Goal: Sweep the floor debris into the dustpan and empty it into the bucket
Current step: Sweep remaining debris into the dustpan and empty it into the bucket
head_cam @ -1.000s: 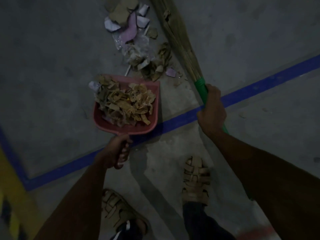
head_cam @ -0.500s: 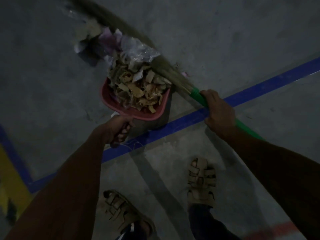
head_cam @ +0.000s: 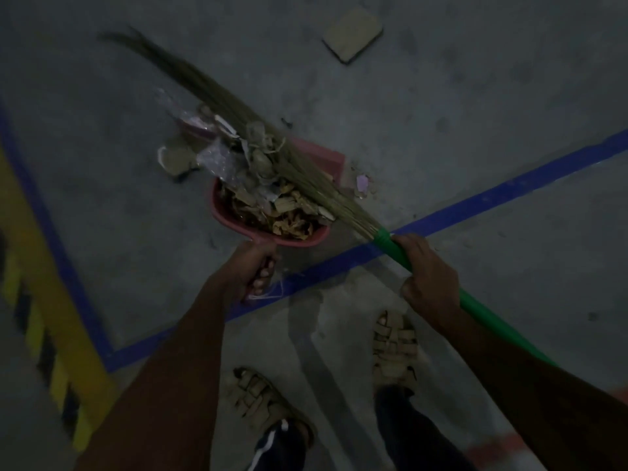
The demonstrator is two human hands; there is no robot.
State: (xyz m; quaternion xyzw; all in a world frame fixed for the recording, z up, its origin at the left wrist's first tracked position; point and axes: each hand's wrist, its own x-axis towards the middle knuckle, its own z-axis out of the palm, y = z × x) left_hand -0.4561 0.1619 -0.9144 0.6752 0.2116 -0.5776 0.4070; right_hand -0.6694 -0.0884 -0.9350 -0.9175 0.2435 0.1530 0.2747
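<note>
**A:** So we've got the left hand [head_cam: 253,270] with its fingers curled round the handle of the pink dustpan [head_cam: 272,229], and the right hand [head_cam: 430,280] wrapped round the green broom handle [head_cam: 394,248]. The dustpan's heaped with debris [head_cam: 282,212], paper scraps and plastic, and the bristles [head_cam: 272,154] lie right across the top of the pile. How do we not blow this?

**B:** We'd keep the pan level and use the bristles as a lid, pressing lightly so the loose plastic up top doesn't slide off the open edge. A few bits are on the floor [head_cam: 475,130] just beside the pan's right corner, plus one piece hanging off the left side, so we'd probably want another pass. No bucket in view, so we can't tell how far the carry is.

**A:** Anything different from half a second back?

**B:** Broom's swung over further, so the bristles now cover more of the heap. The view has shifted too: a flat tan piece [head_cam: 353,32] now shows up far off, well apart from everything.
</note>
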